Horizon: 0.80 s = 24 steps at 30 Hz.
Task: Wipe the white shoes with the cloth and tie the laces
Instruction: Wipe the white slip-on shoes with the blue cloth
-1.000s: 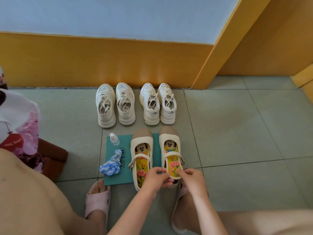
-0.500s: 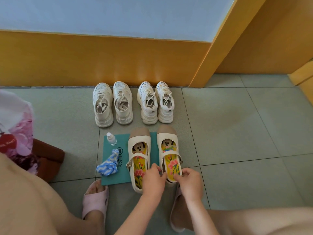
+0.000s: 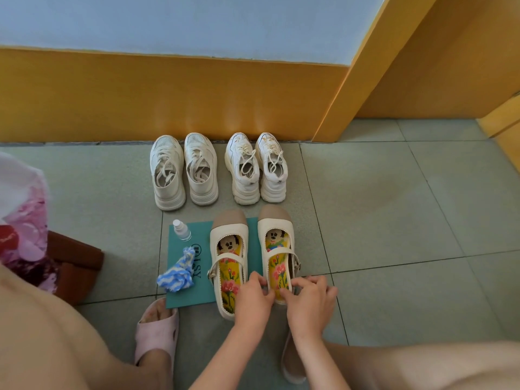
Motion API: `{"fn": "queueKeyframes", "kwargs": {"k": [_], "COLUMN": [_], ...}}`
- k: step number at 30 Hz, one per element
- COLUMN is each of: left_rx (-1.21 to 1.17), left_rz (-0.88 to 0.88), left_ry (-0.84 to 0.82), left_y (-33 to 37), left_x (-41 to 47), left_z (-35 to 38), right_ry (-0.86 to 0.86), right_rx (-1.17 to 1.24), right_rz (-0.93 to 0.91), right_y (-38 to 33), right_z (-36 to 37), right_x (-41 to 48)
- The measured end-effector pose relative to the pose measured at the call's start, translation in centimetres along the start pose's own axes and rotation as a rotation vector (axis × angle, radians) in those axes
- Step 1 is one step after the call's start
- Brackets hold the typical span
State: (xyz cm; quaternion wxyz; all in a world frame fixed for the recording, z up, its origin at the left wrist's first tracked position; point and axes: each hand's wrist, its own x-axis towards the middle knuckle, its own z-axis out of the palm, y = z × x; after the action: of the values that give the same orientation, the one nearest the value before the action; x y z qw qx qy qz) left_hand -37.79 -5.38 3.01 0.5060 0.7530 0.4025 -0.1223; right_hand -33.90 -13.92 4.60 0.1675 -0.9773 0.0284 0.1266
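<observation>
Green tiled floor, teal mat: left hand and right hand pinching heel rim of strap shoe at mat's right edge (light, stiff-soled, likely best gripped there); soft cloth near left edge.

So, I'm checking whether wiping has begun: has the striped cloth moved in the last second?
No. The striped cloth still lies on the teal mat, just below the spray bottle.
</observation>
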Motion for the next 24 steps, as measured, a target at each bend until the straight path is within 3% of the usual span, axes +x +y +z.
{"fn": "queueKeyframes", "kwargs": {"k": [7,11,17,21,24], "left_rx": [-0.037,-0.059,-0.054,-0.055,-0.044], "left_rz": [-0.003,-0.013,-0.025,-0.045,-0.042], "left_ry": [0.006,-0.005,-0.003,-0.009,-0.004], "left_y": [-0.1,-0.3,-0.2,-0.2,-0.2], "left_x": [0.0,0.1,0.2,0.3,0.3], "left_z": [0.1,0.1,-0.1,-0.1,-0.1], "right_ry": [-0.015,0.052,-0.113,-0.311,-0.327], "right_rx": [-0.051,0.072,0.277,0.156,0.067], "right_rz": [-0.046,-0.053,0.101,0.169,0.152], "right_y": [0.1,0.2,0.7,1.0,0.8], "right_z": [0.2,0.1,0.8,1.2,1.9], "right_x": [0.1,0.5,1.7,2.9,4.0]}}
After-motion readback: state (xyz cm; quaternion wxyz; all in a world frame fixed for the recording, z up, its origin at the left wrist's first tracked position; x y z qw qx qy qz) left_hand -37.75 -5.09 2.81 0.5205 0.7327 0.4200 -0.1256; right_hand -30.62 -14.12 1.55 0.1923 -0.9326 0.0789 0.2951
